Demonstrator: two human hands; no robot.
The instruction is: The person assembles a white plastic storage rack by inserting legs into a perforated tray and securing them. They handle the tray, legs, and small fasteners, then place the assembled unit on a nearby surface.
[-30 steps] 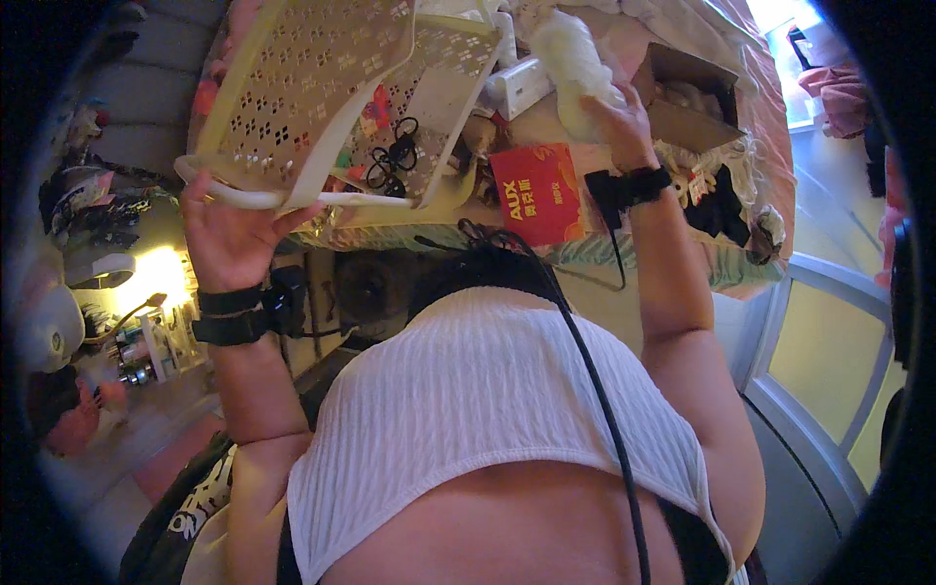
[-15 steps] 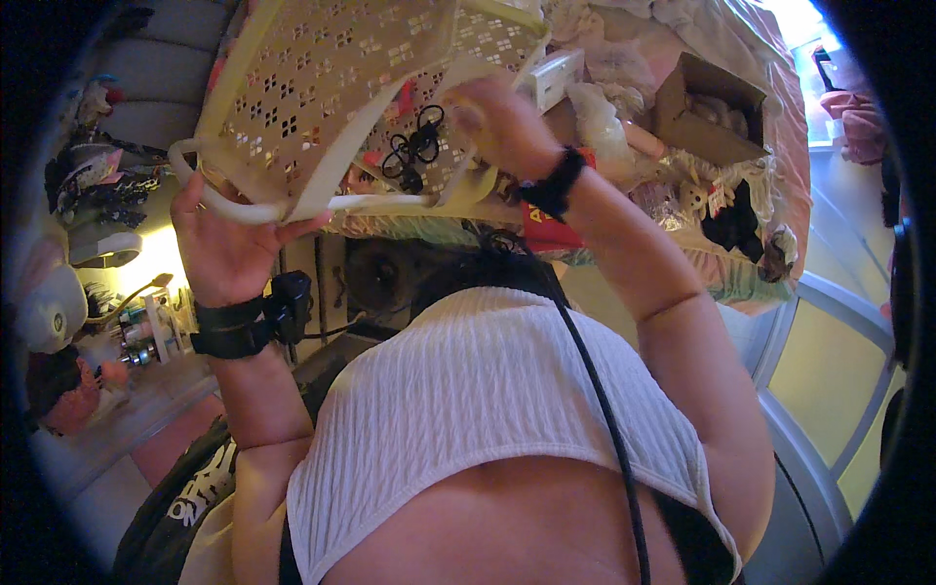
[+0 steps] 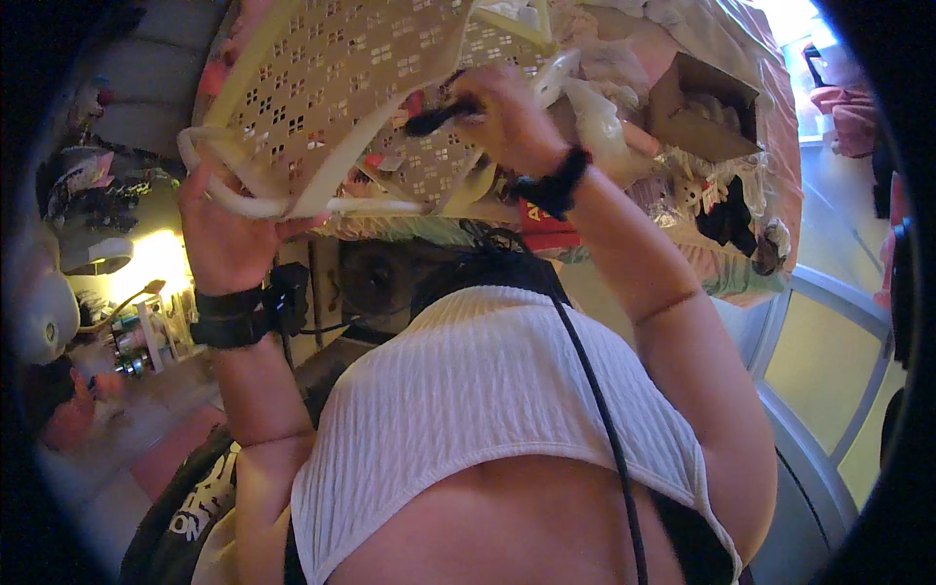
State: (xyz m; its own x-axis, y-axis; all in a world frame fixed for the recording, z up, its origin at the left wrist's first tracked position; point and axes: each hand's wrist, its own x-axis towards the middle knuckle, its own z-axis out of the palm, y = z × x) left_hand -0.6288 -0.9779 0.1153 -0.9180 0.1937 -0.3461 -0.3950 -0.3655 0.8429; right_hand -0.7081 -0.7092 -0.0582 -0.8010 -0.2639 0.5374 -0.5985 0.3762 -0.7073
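A cream plastic basket (image 3: pixel 322 88) with diamond-shaped holes is tipped on its side toward me, at the far left of the pink-covered bed. My left hand (image 3: pixel 229 234) supports its near white rim, thumb hooked round the outside and fingers beneath. Inside the opening, my right hand (image 3: pixel 502 112) is closed on a dark bundle that looks like a black cable (image 3: pixel 444 119), blurred by motion. A few small red and white items (image 3: pixel 385 164) lie deeper in the basket, partly hidden by its wall.
Right of the basket lie an open cardboard box (image 3: pixel 704 109), crumpled clear plastic (image 3: pixel 597 115), a small plush toy (image 3: pixel 690 195) and black cloth (image 3: pixel 729 219). A red package (image 3: pixel 548 226) sits at the bed's near edge. A lit lamp and clutter stand at left.
My right hand has closed on the black cable that lay in the basket and lifted it off the other items. The left hand stays at the rim; the basket shifts slightly.
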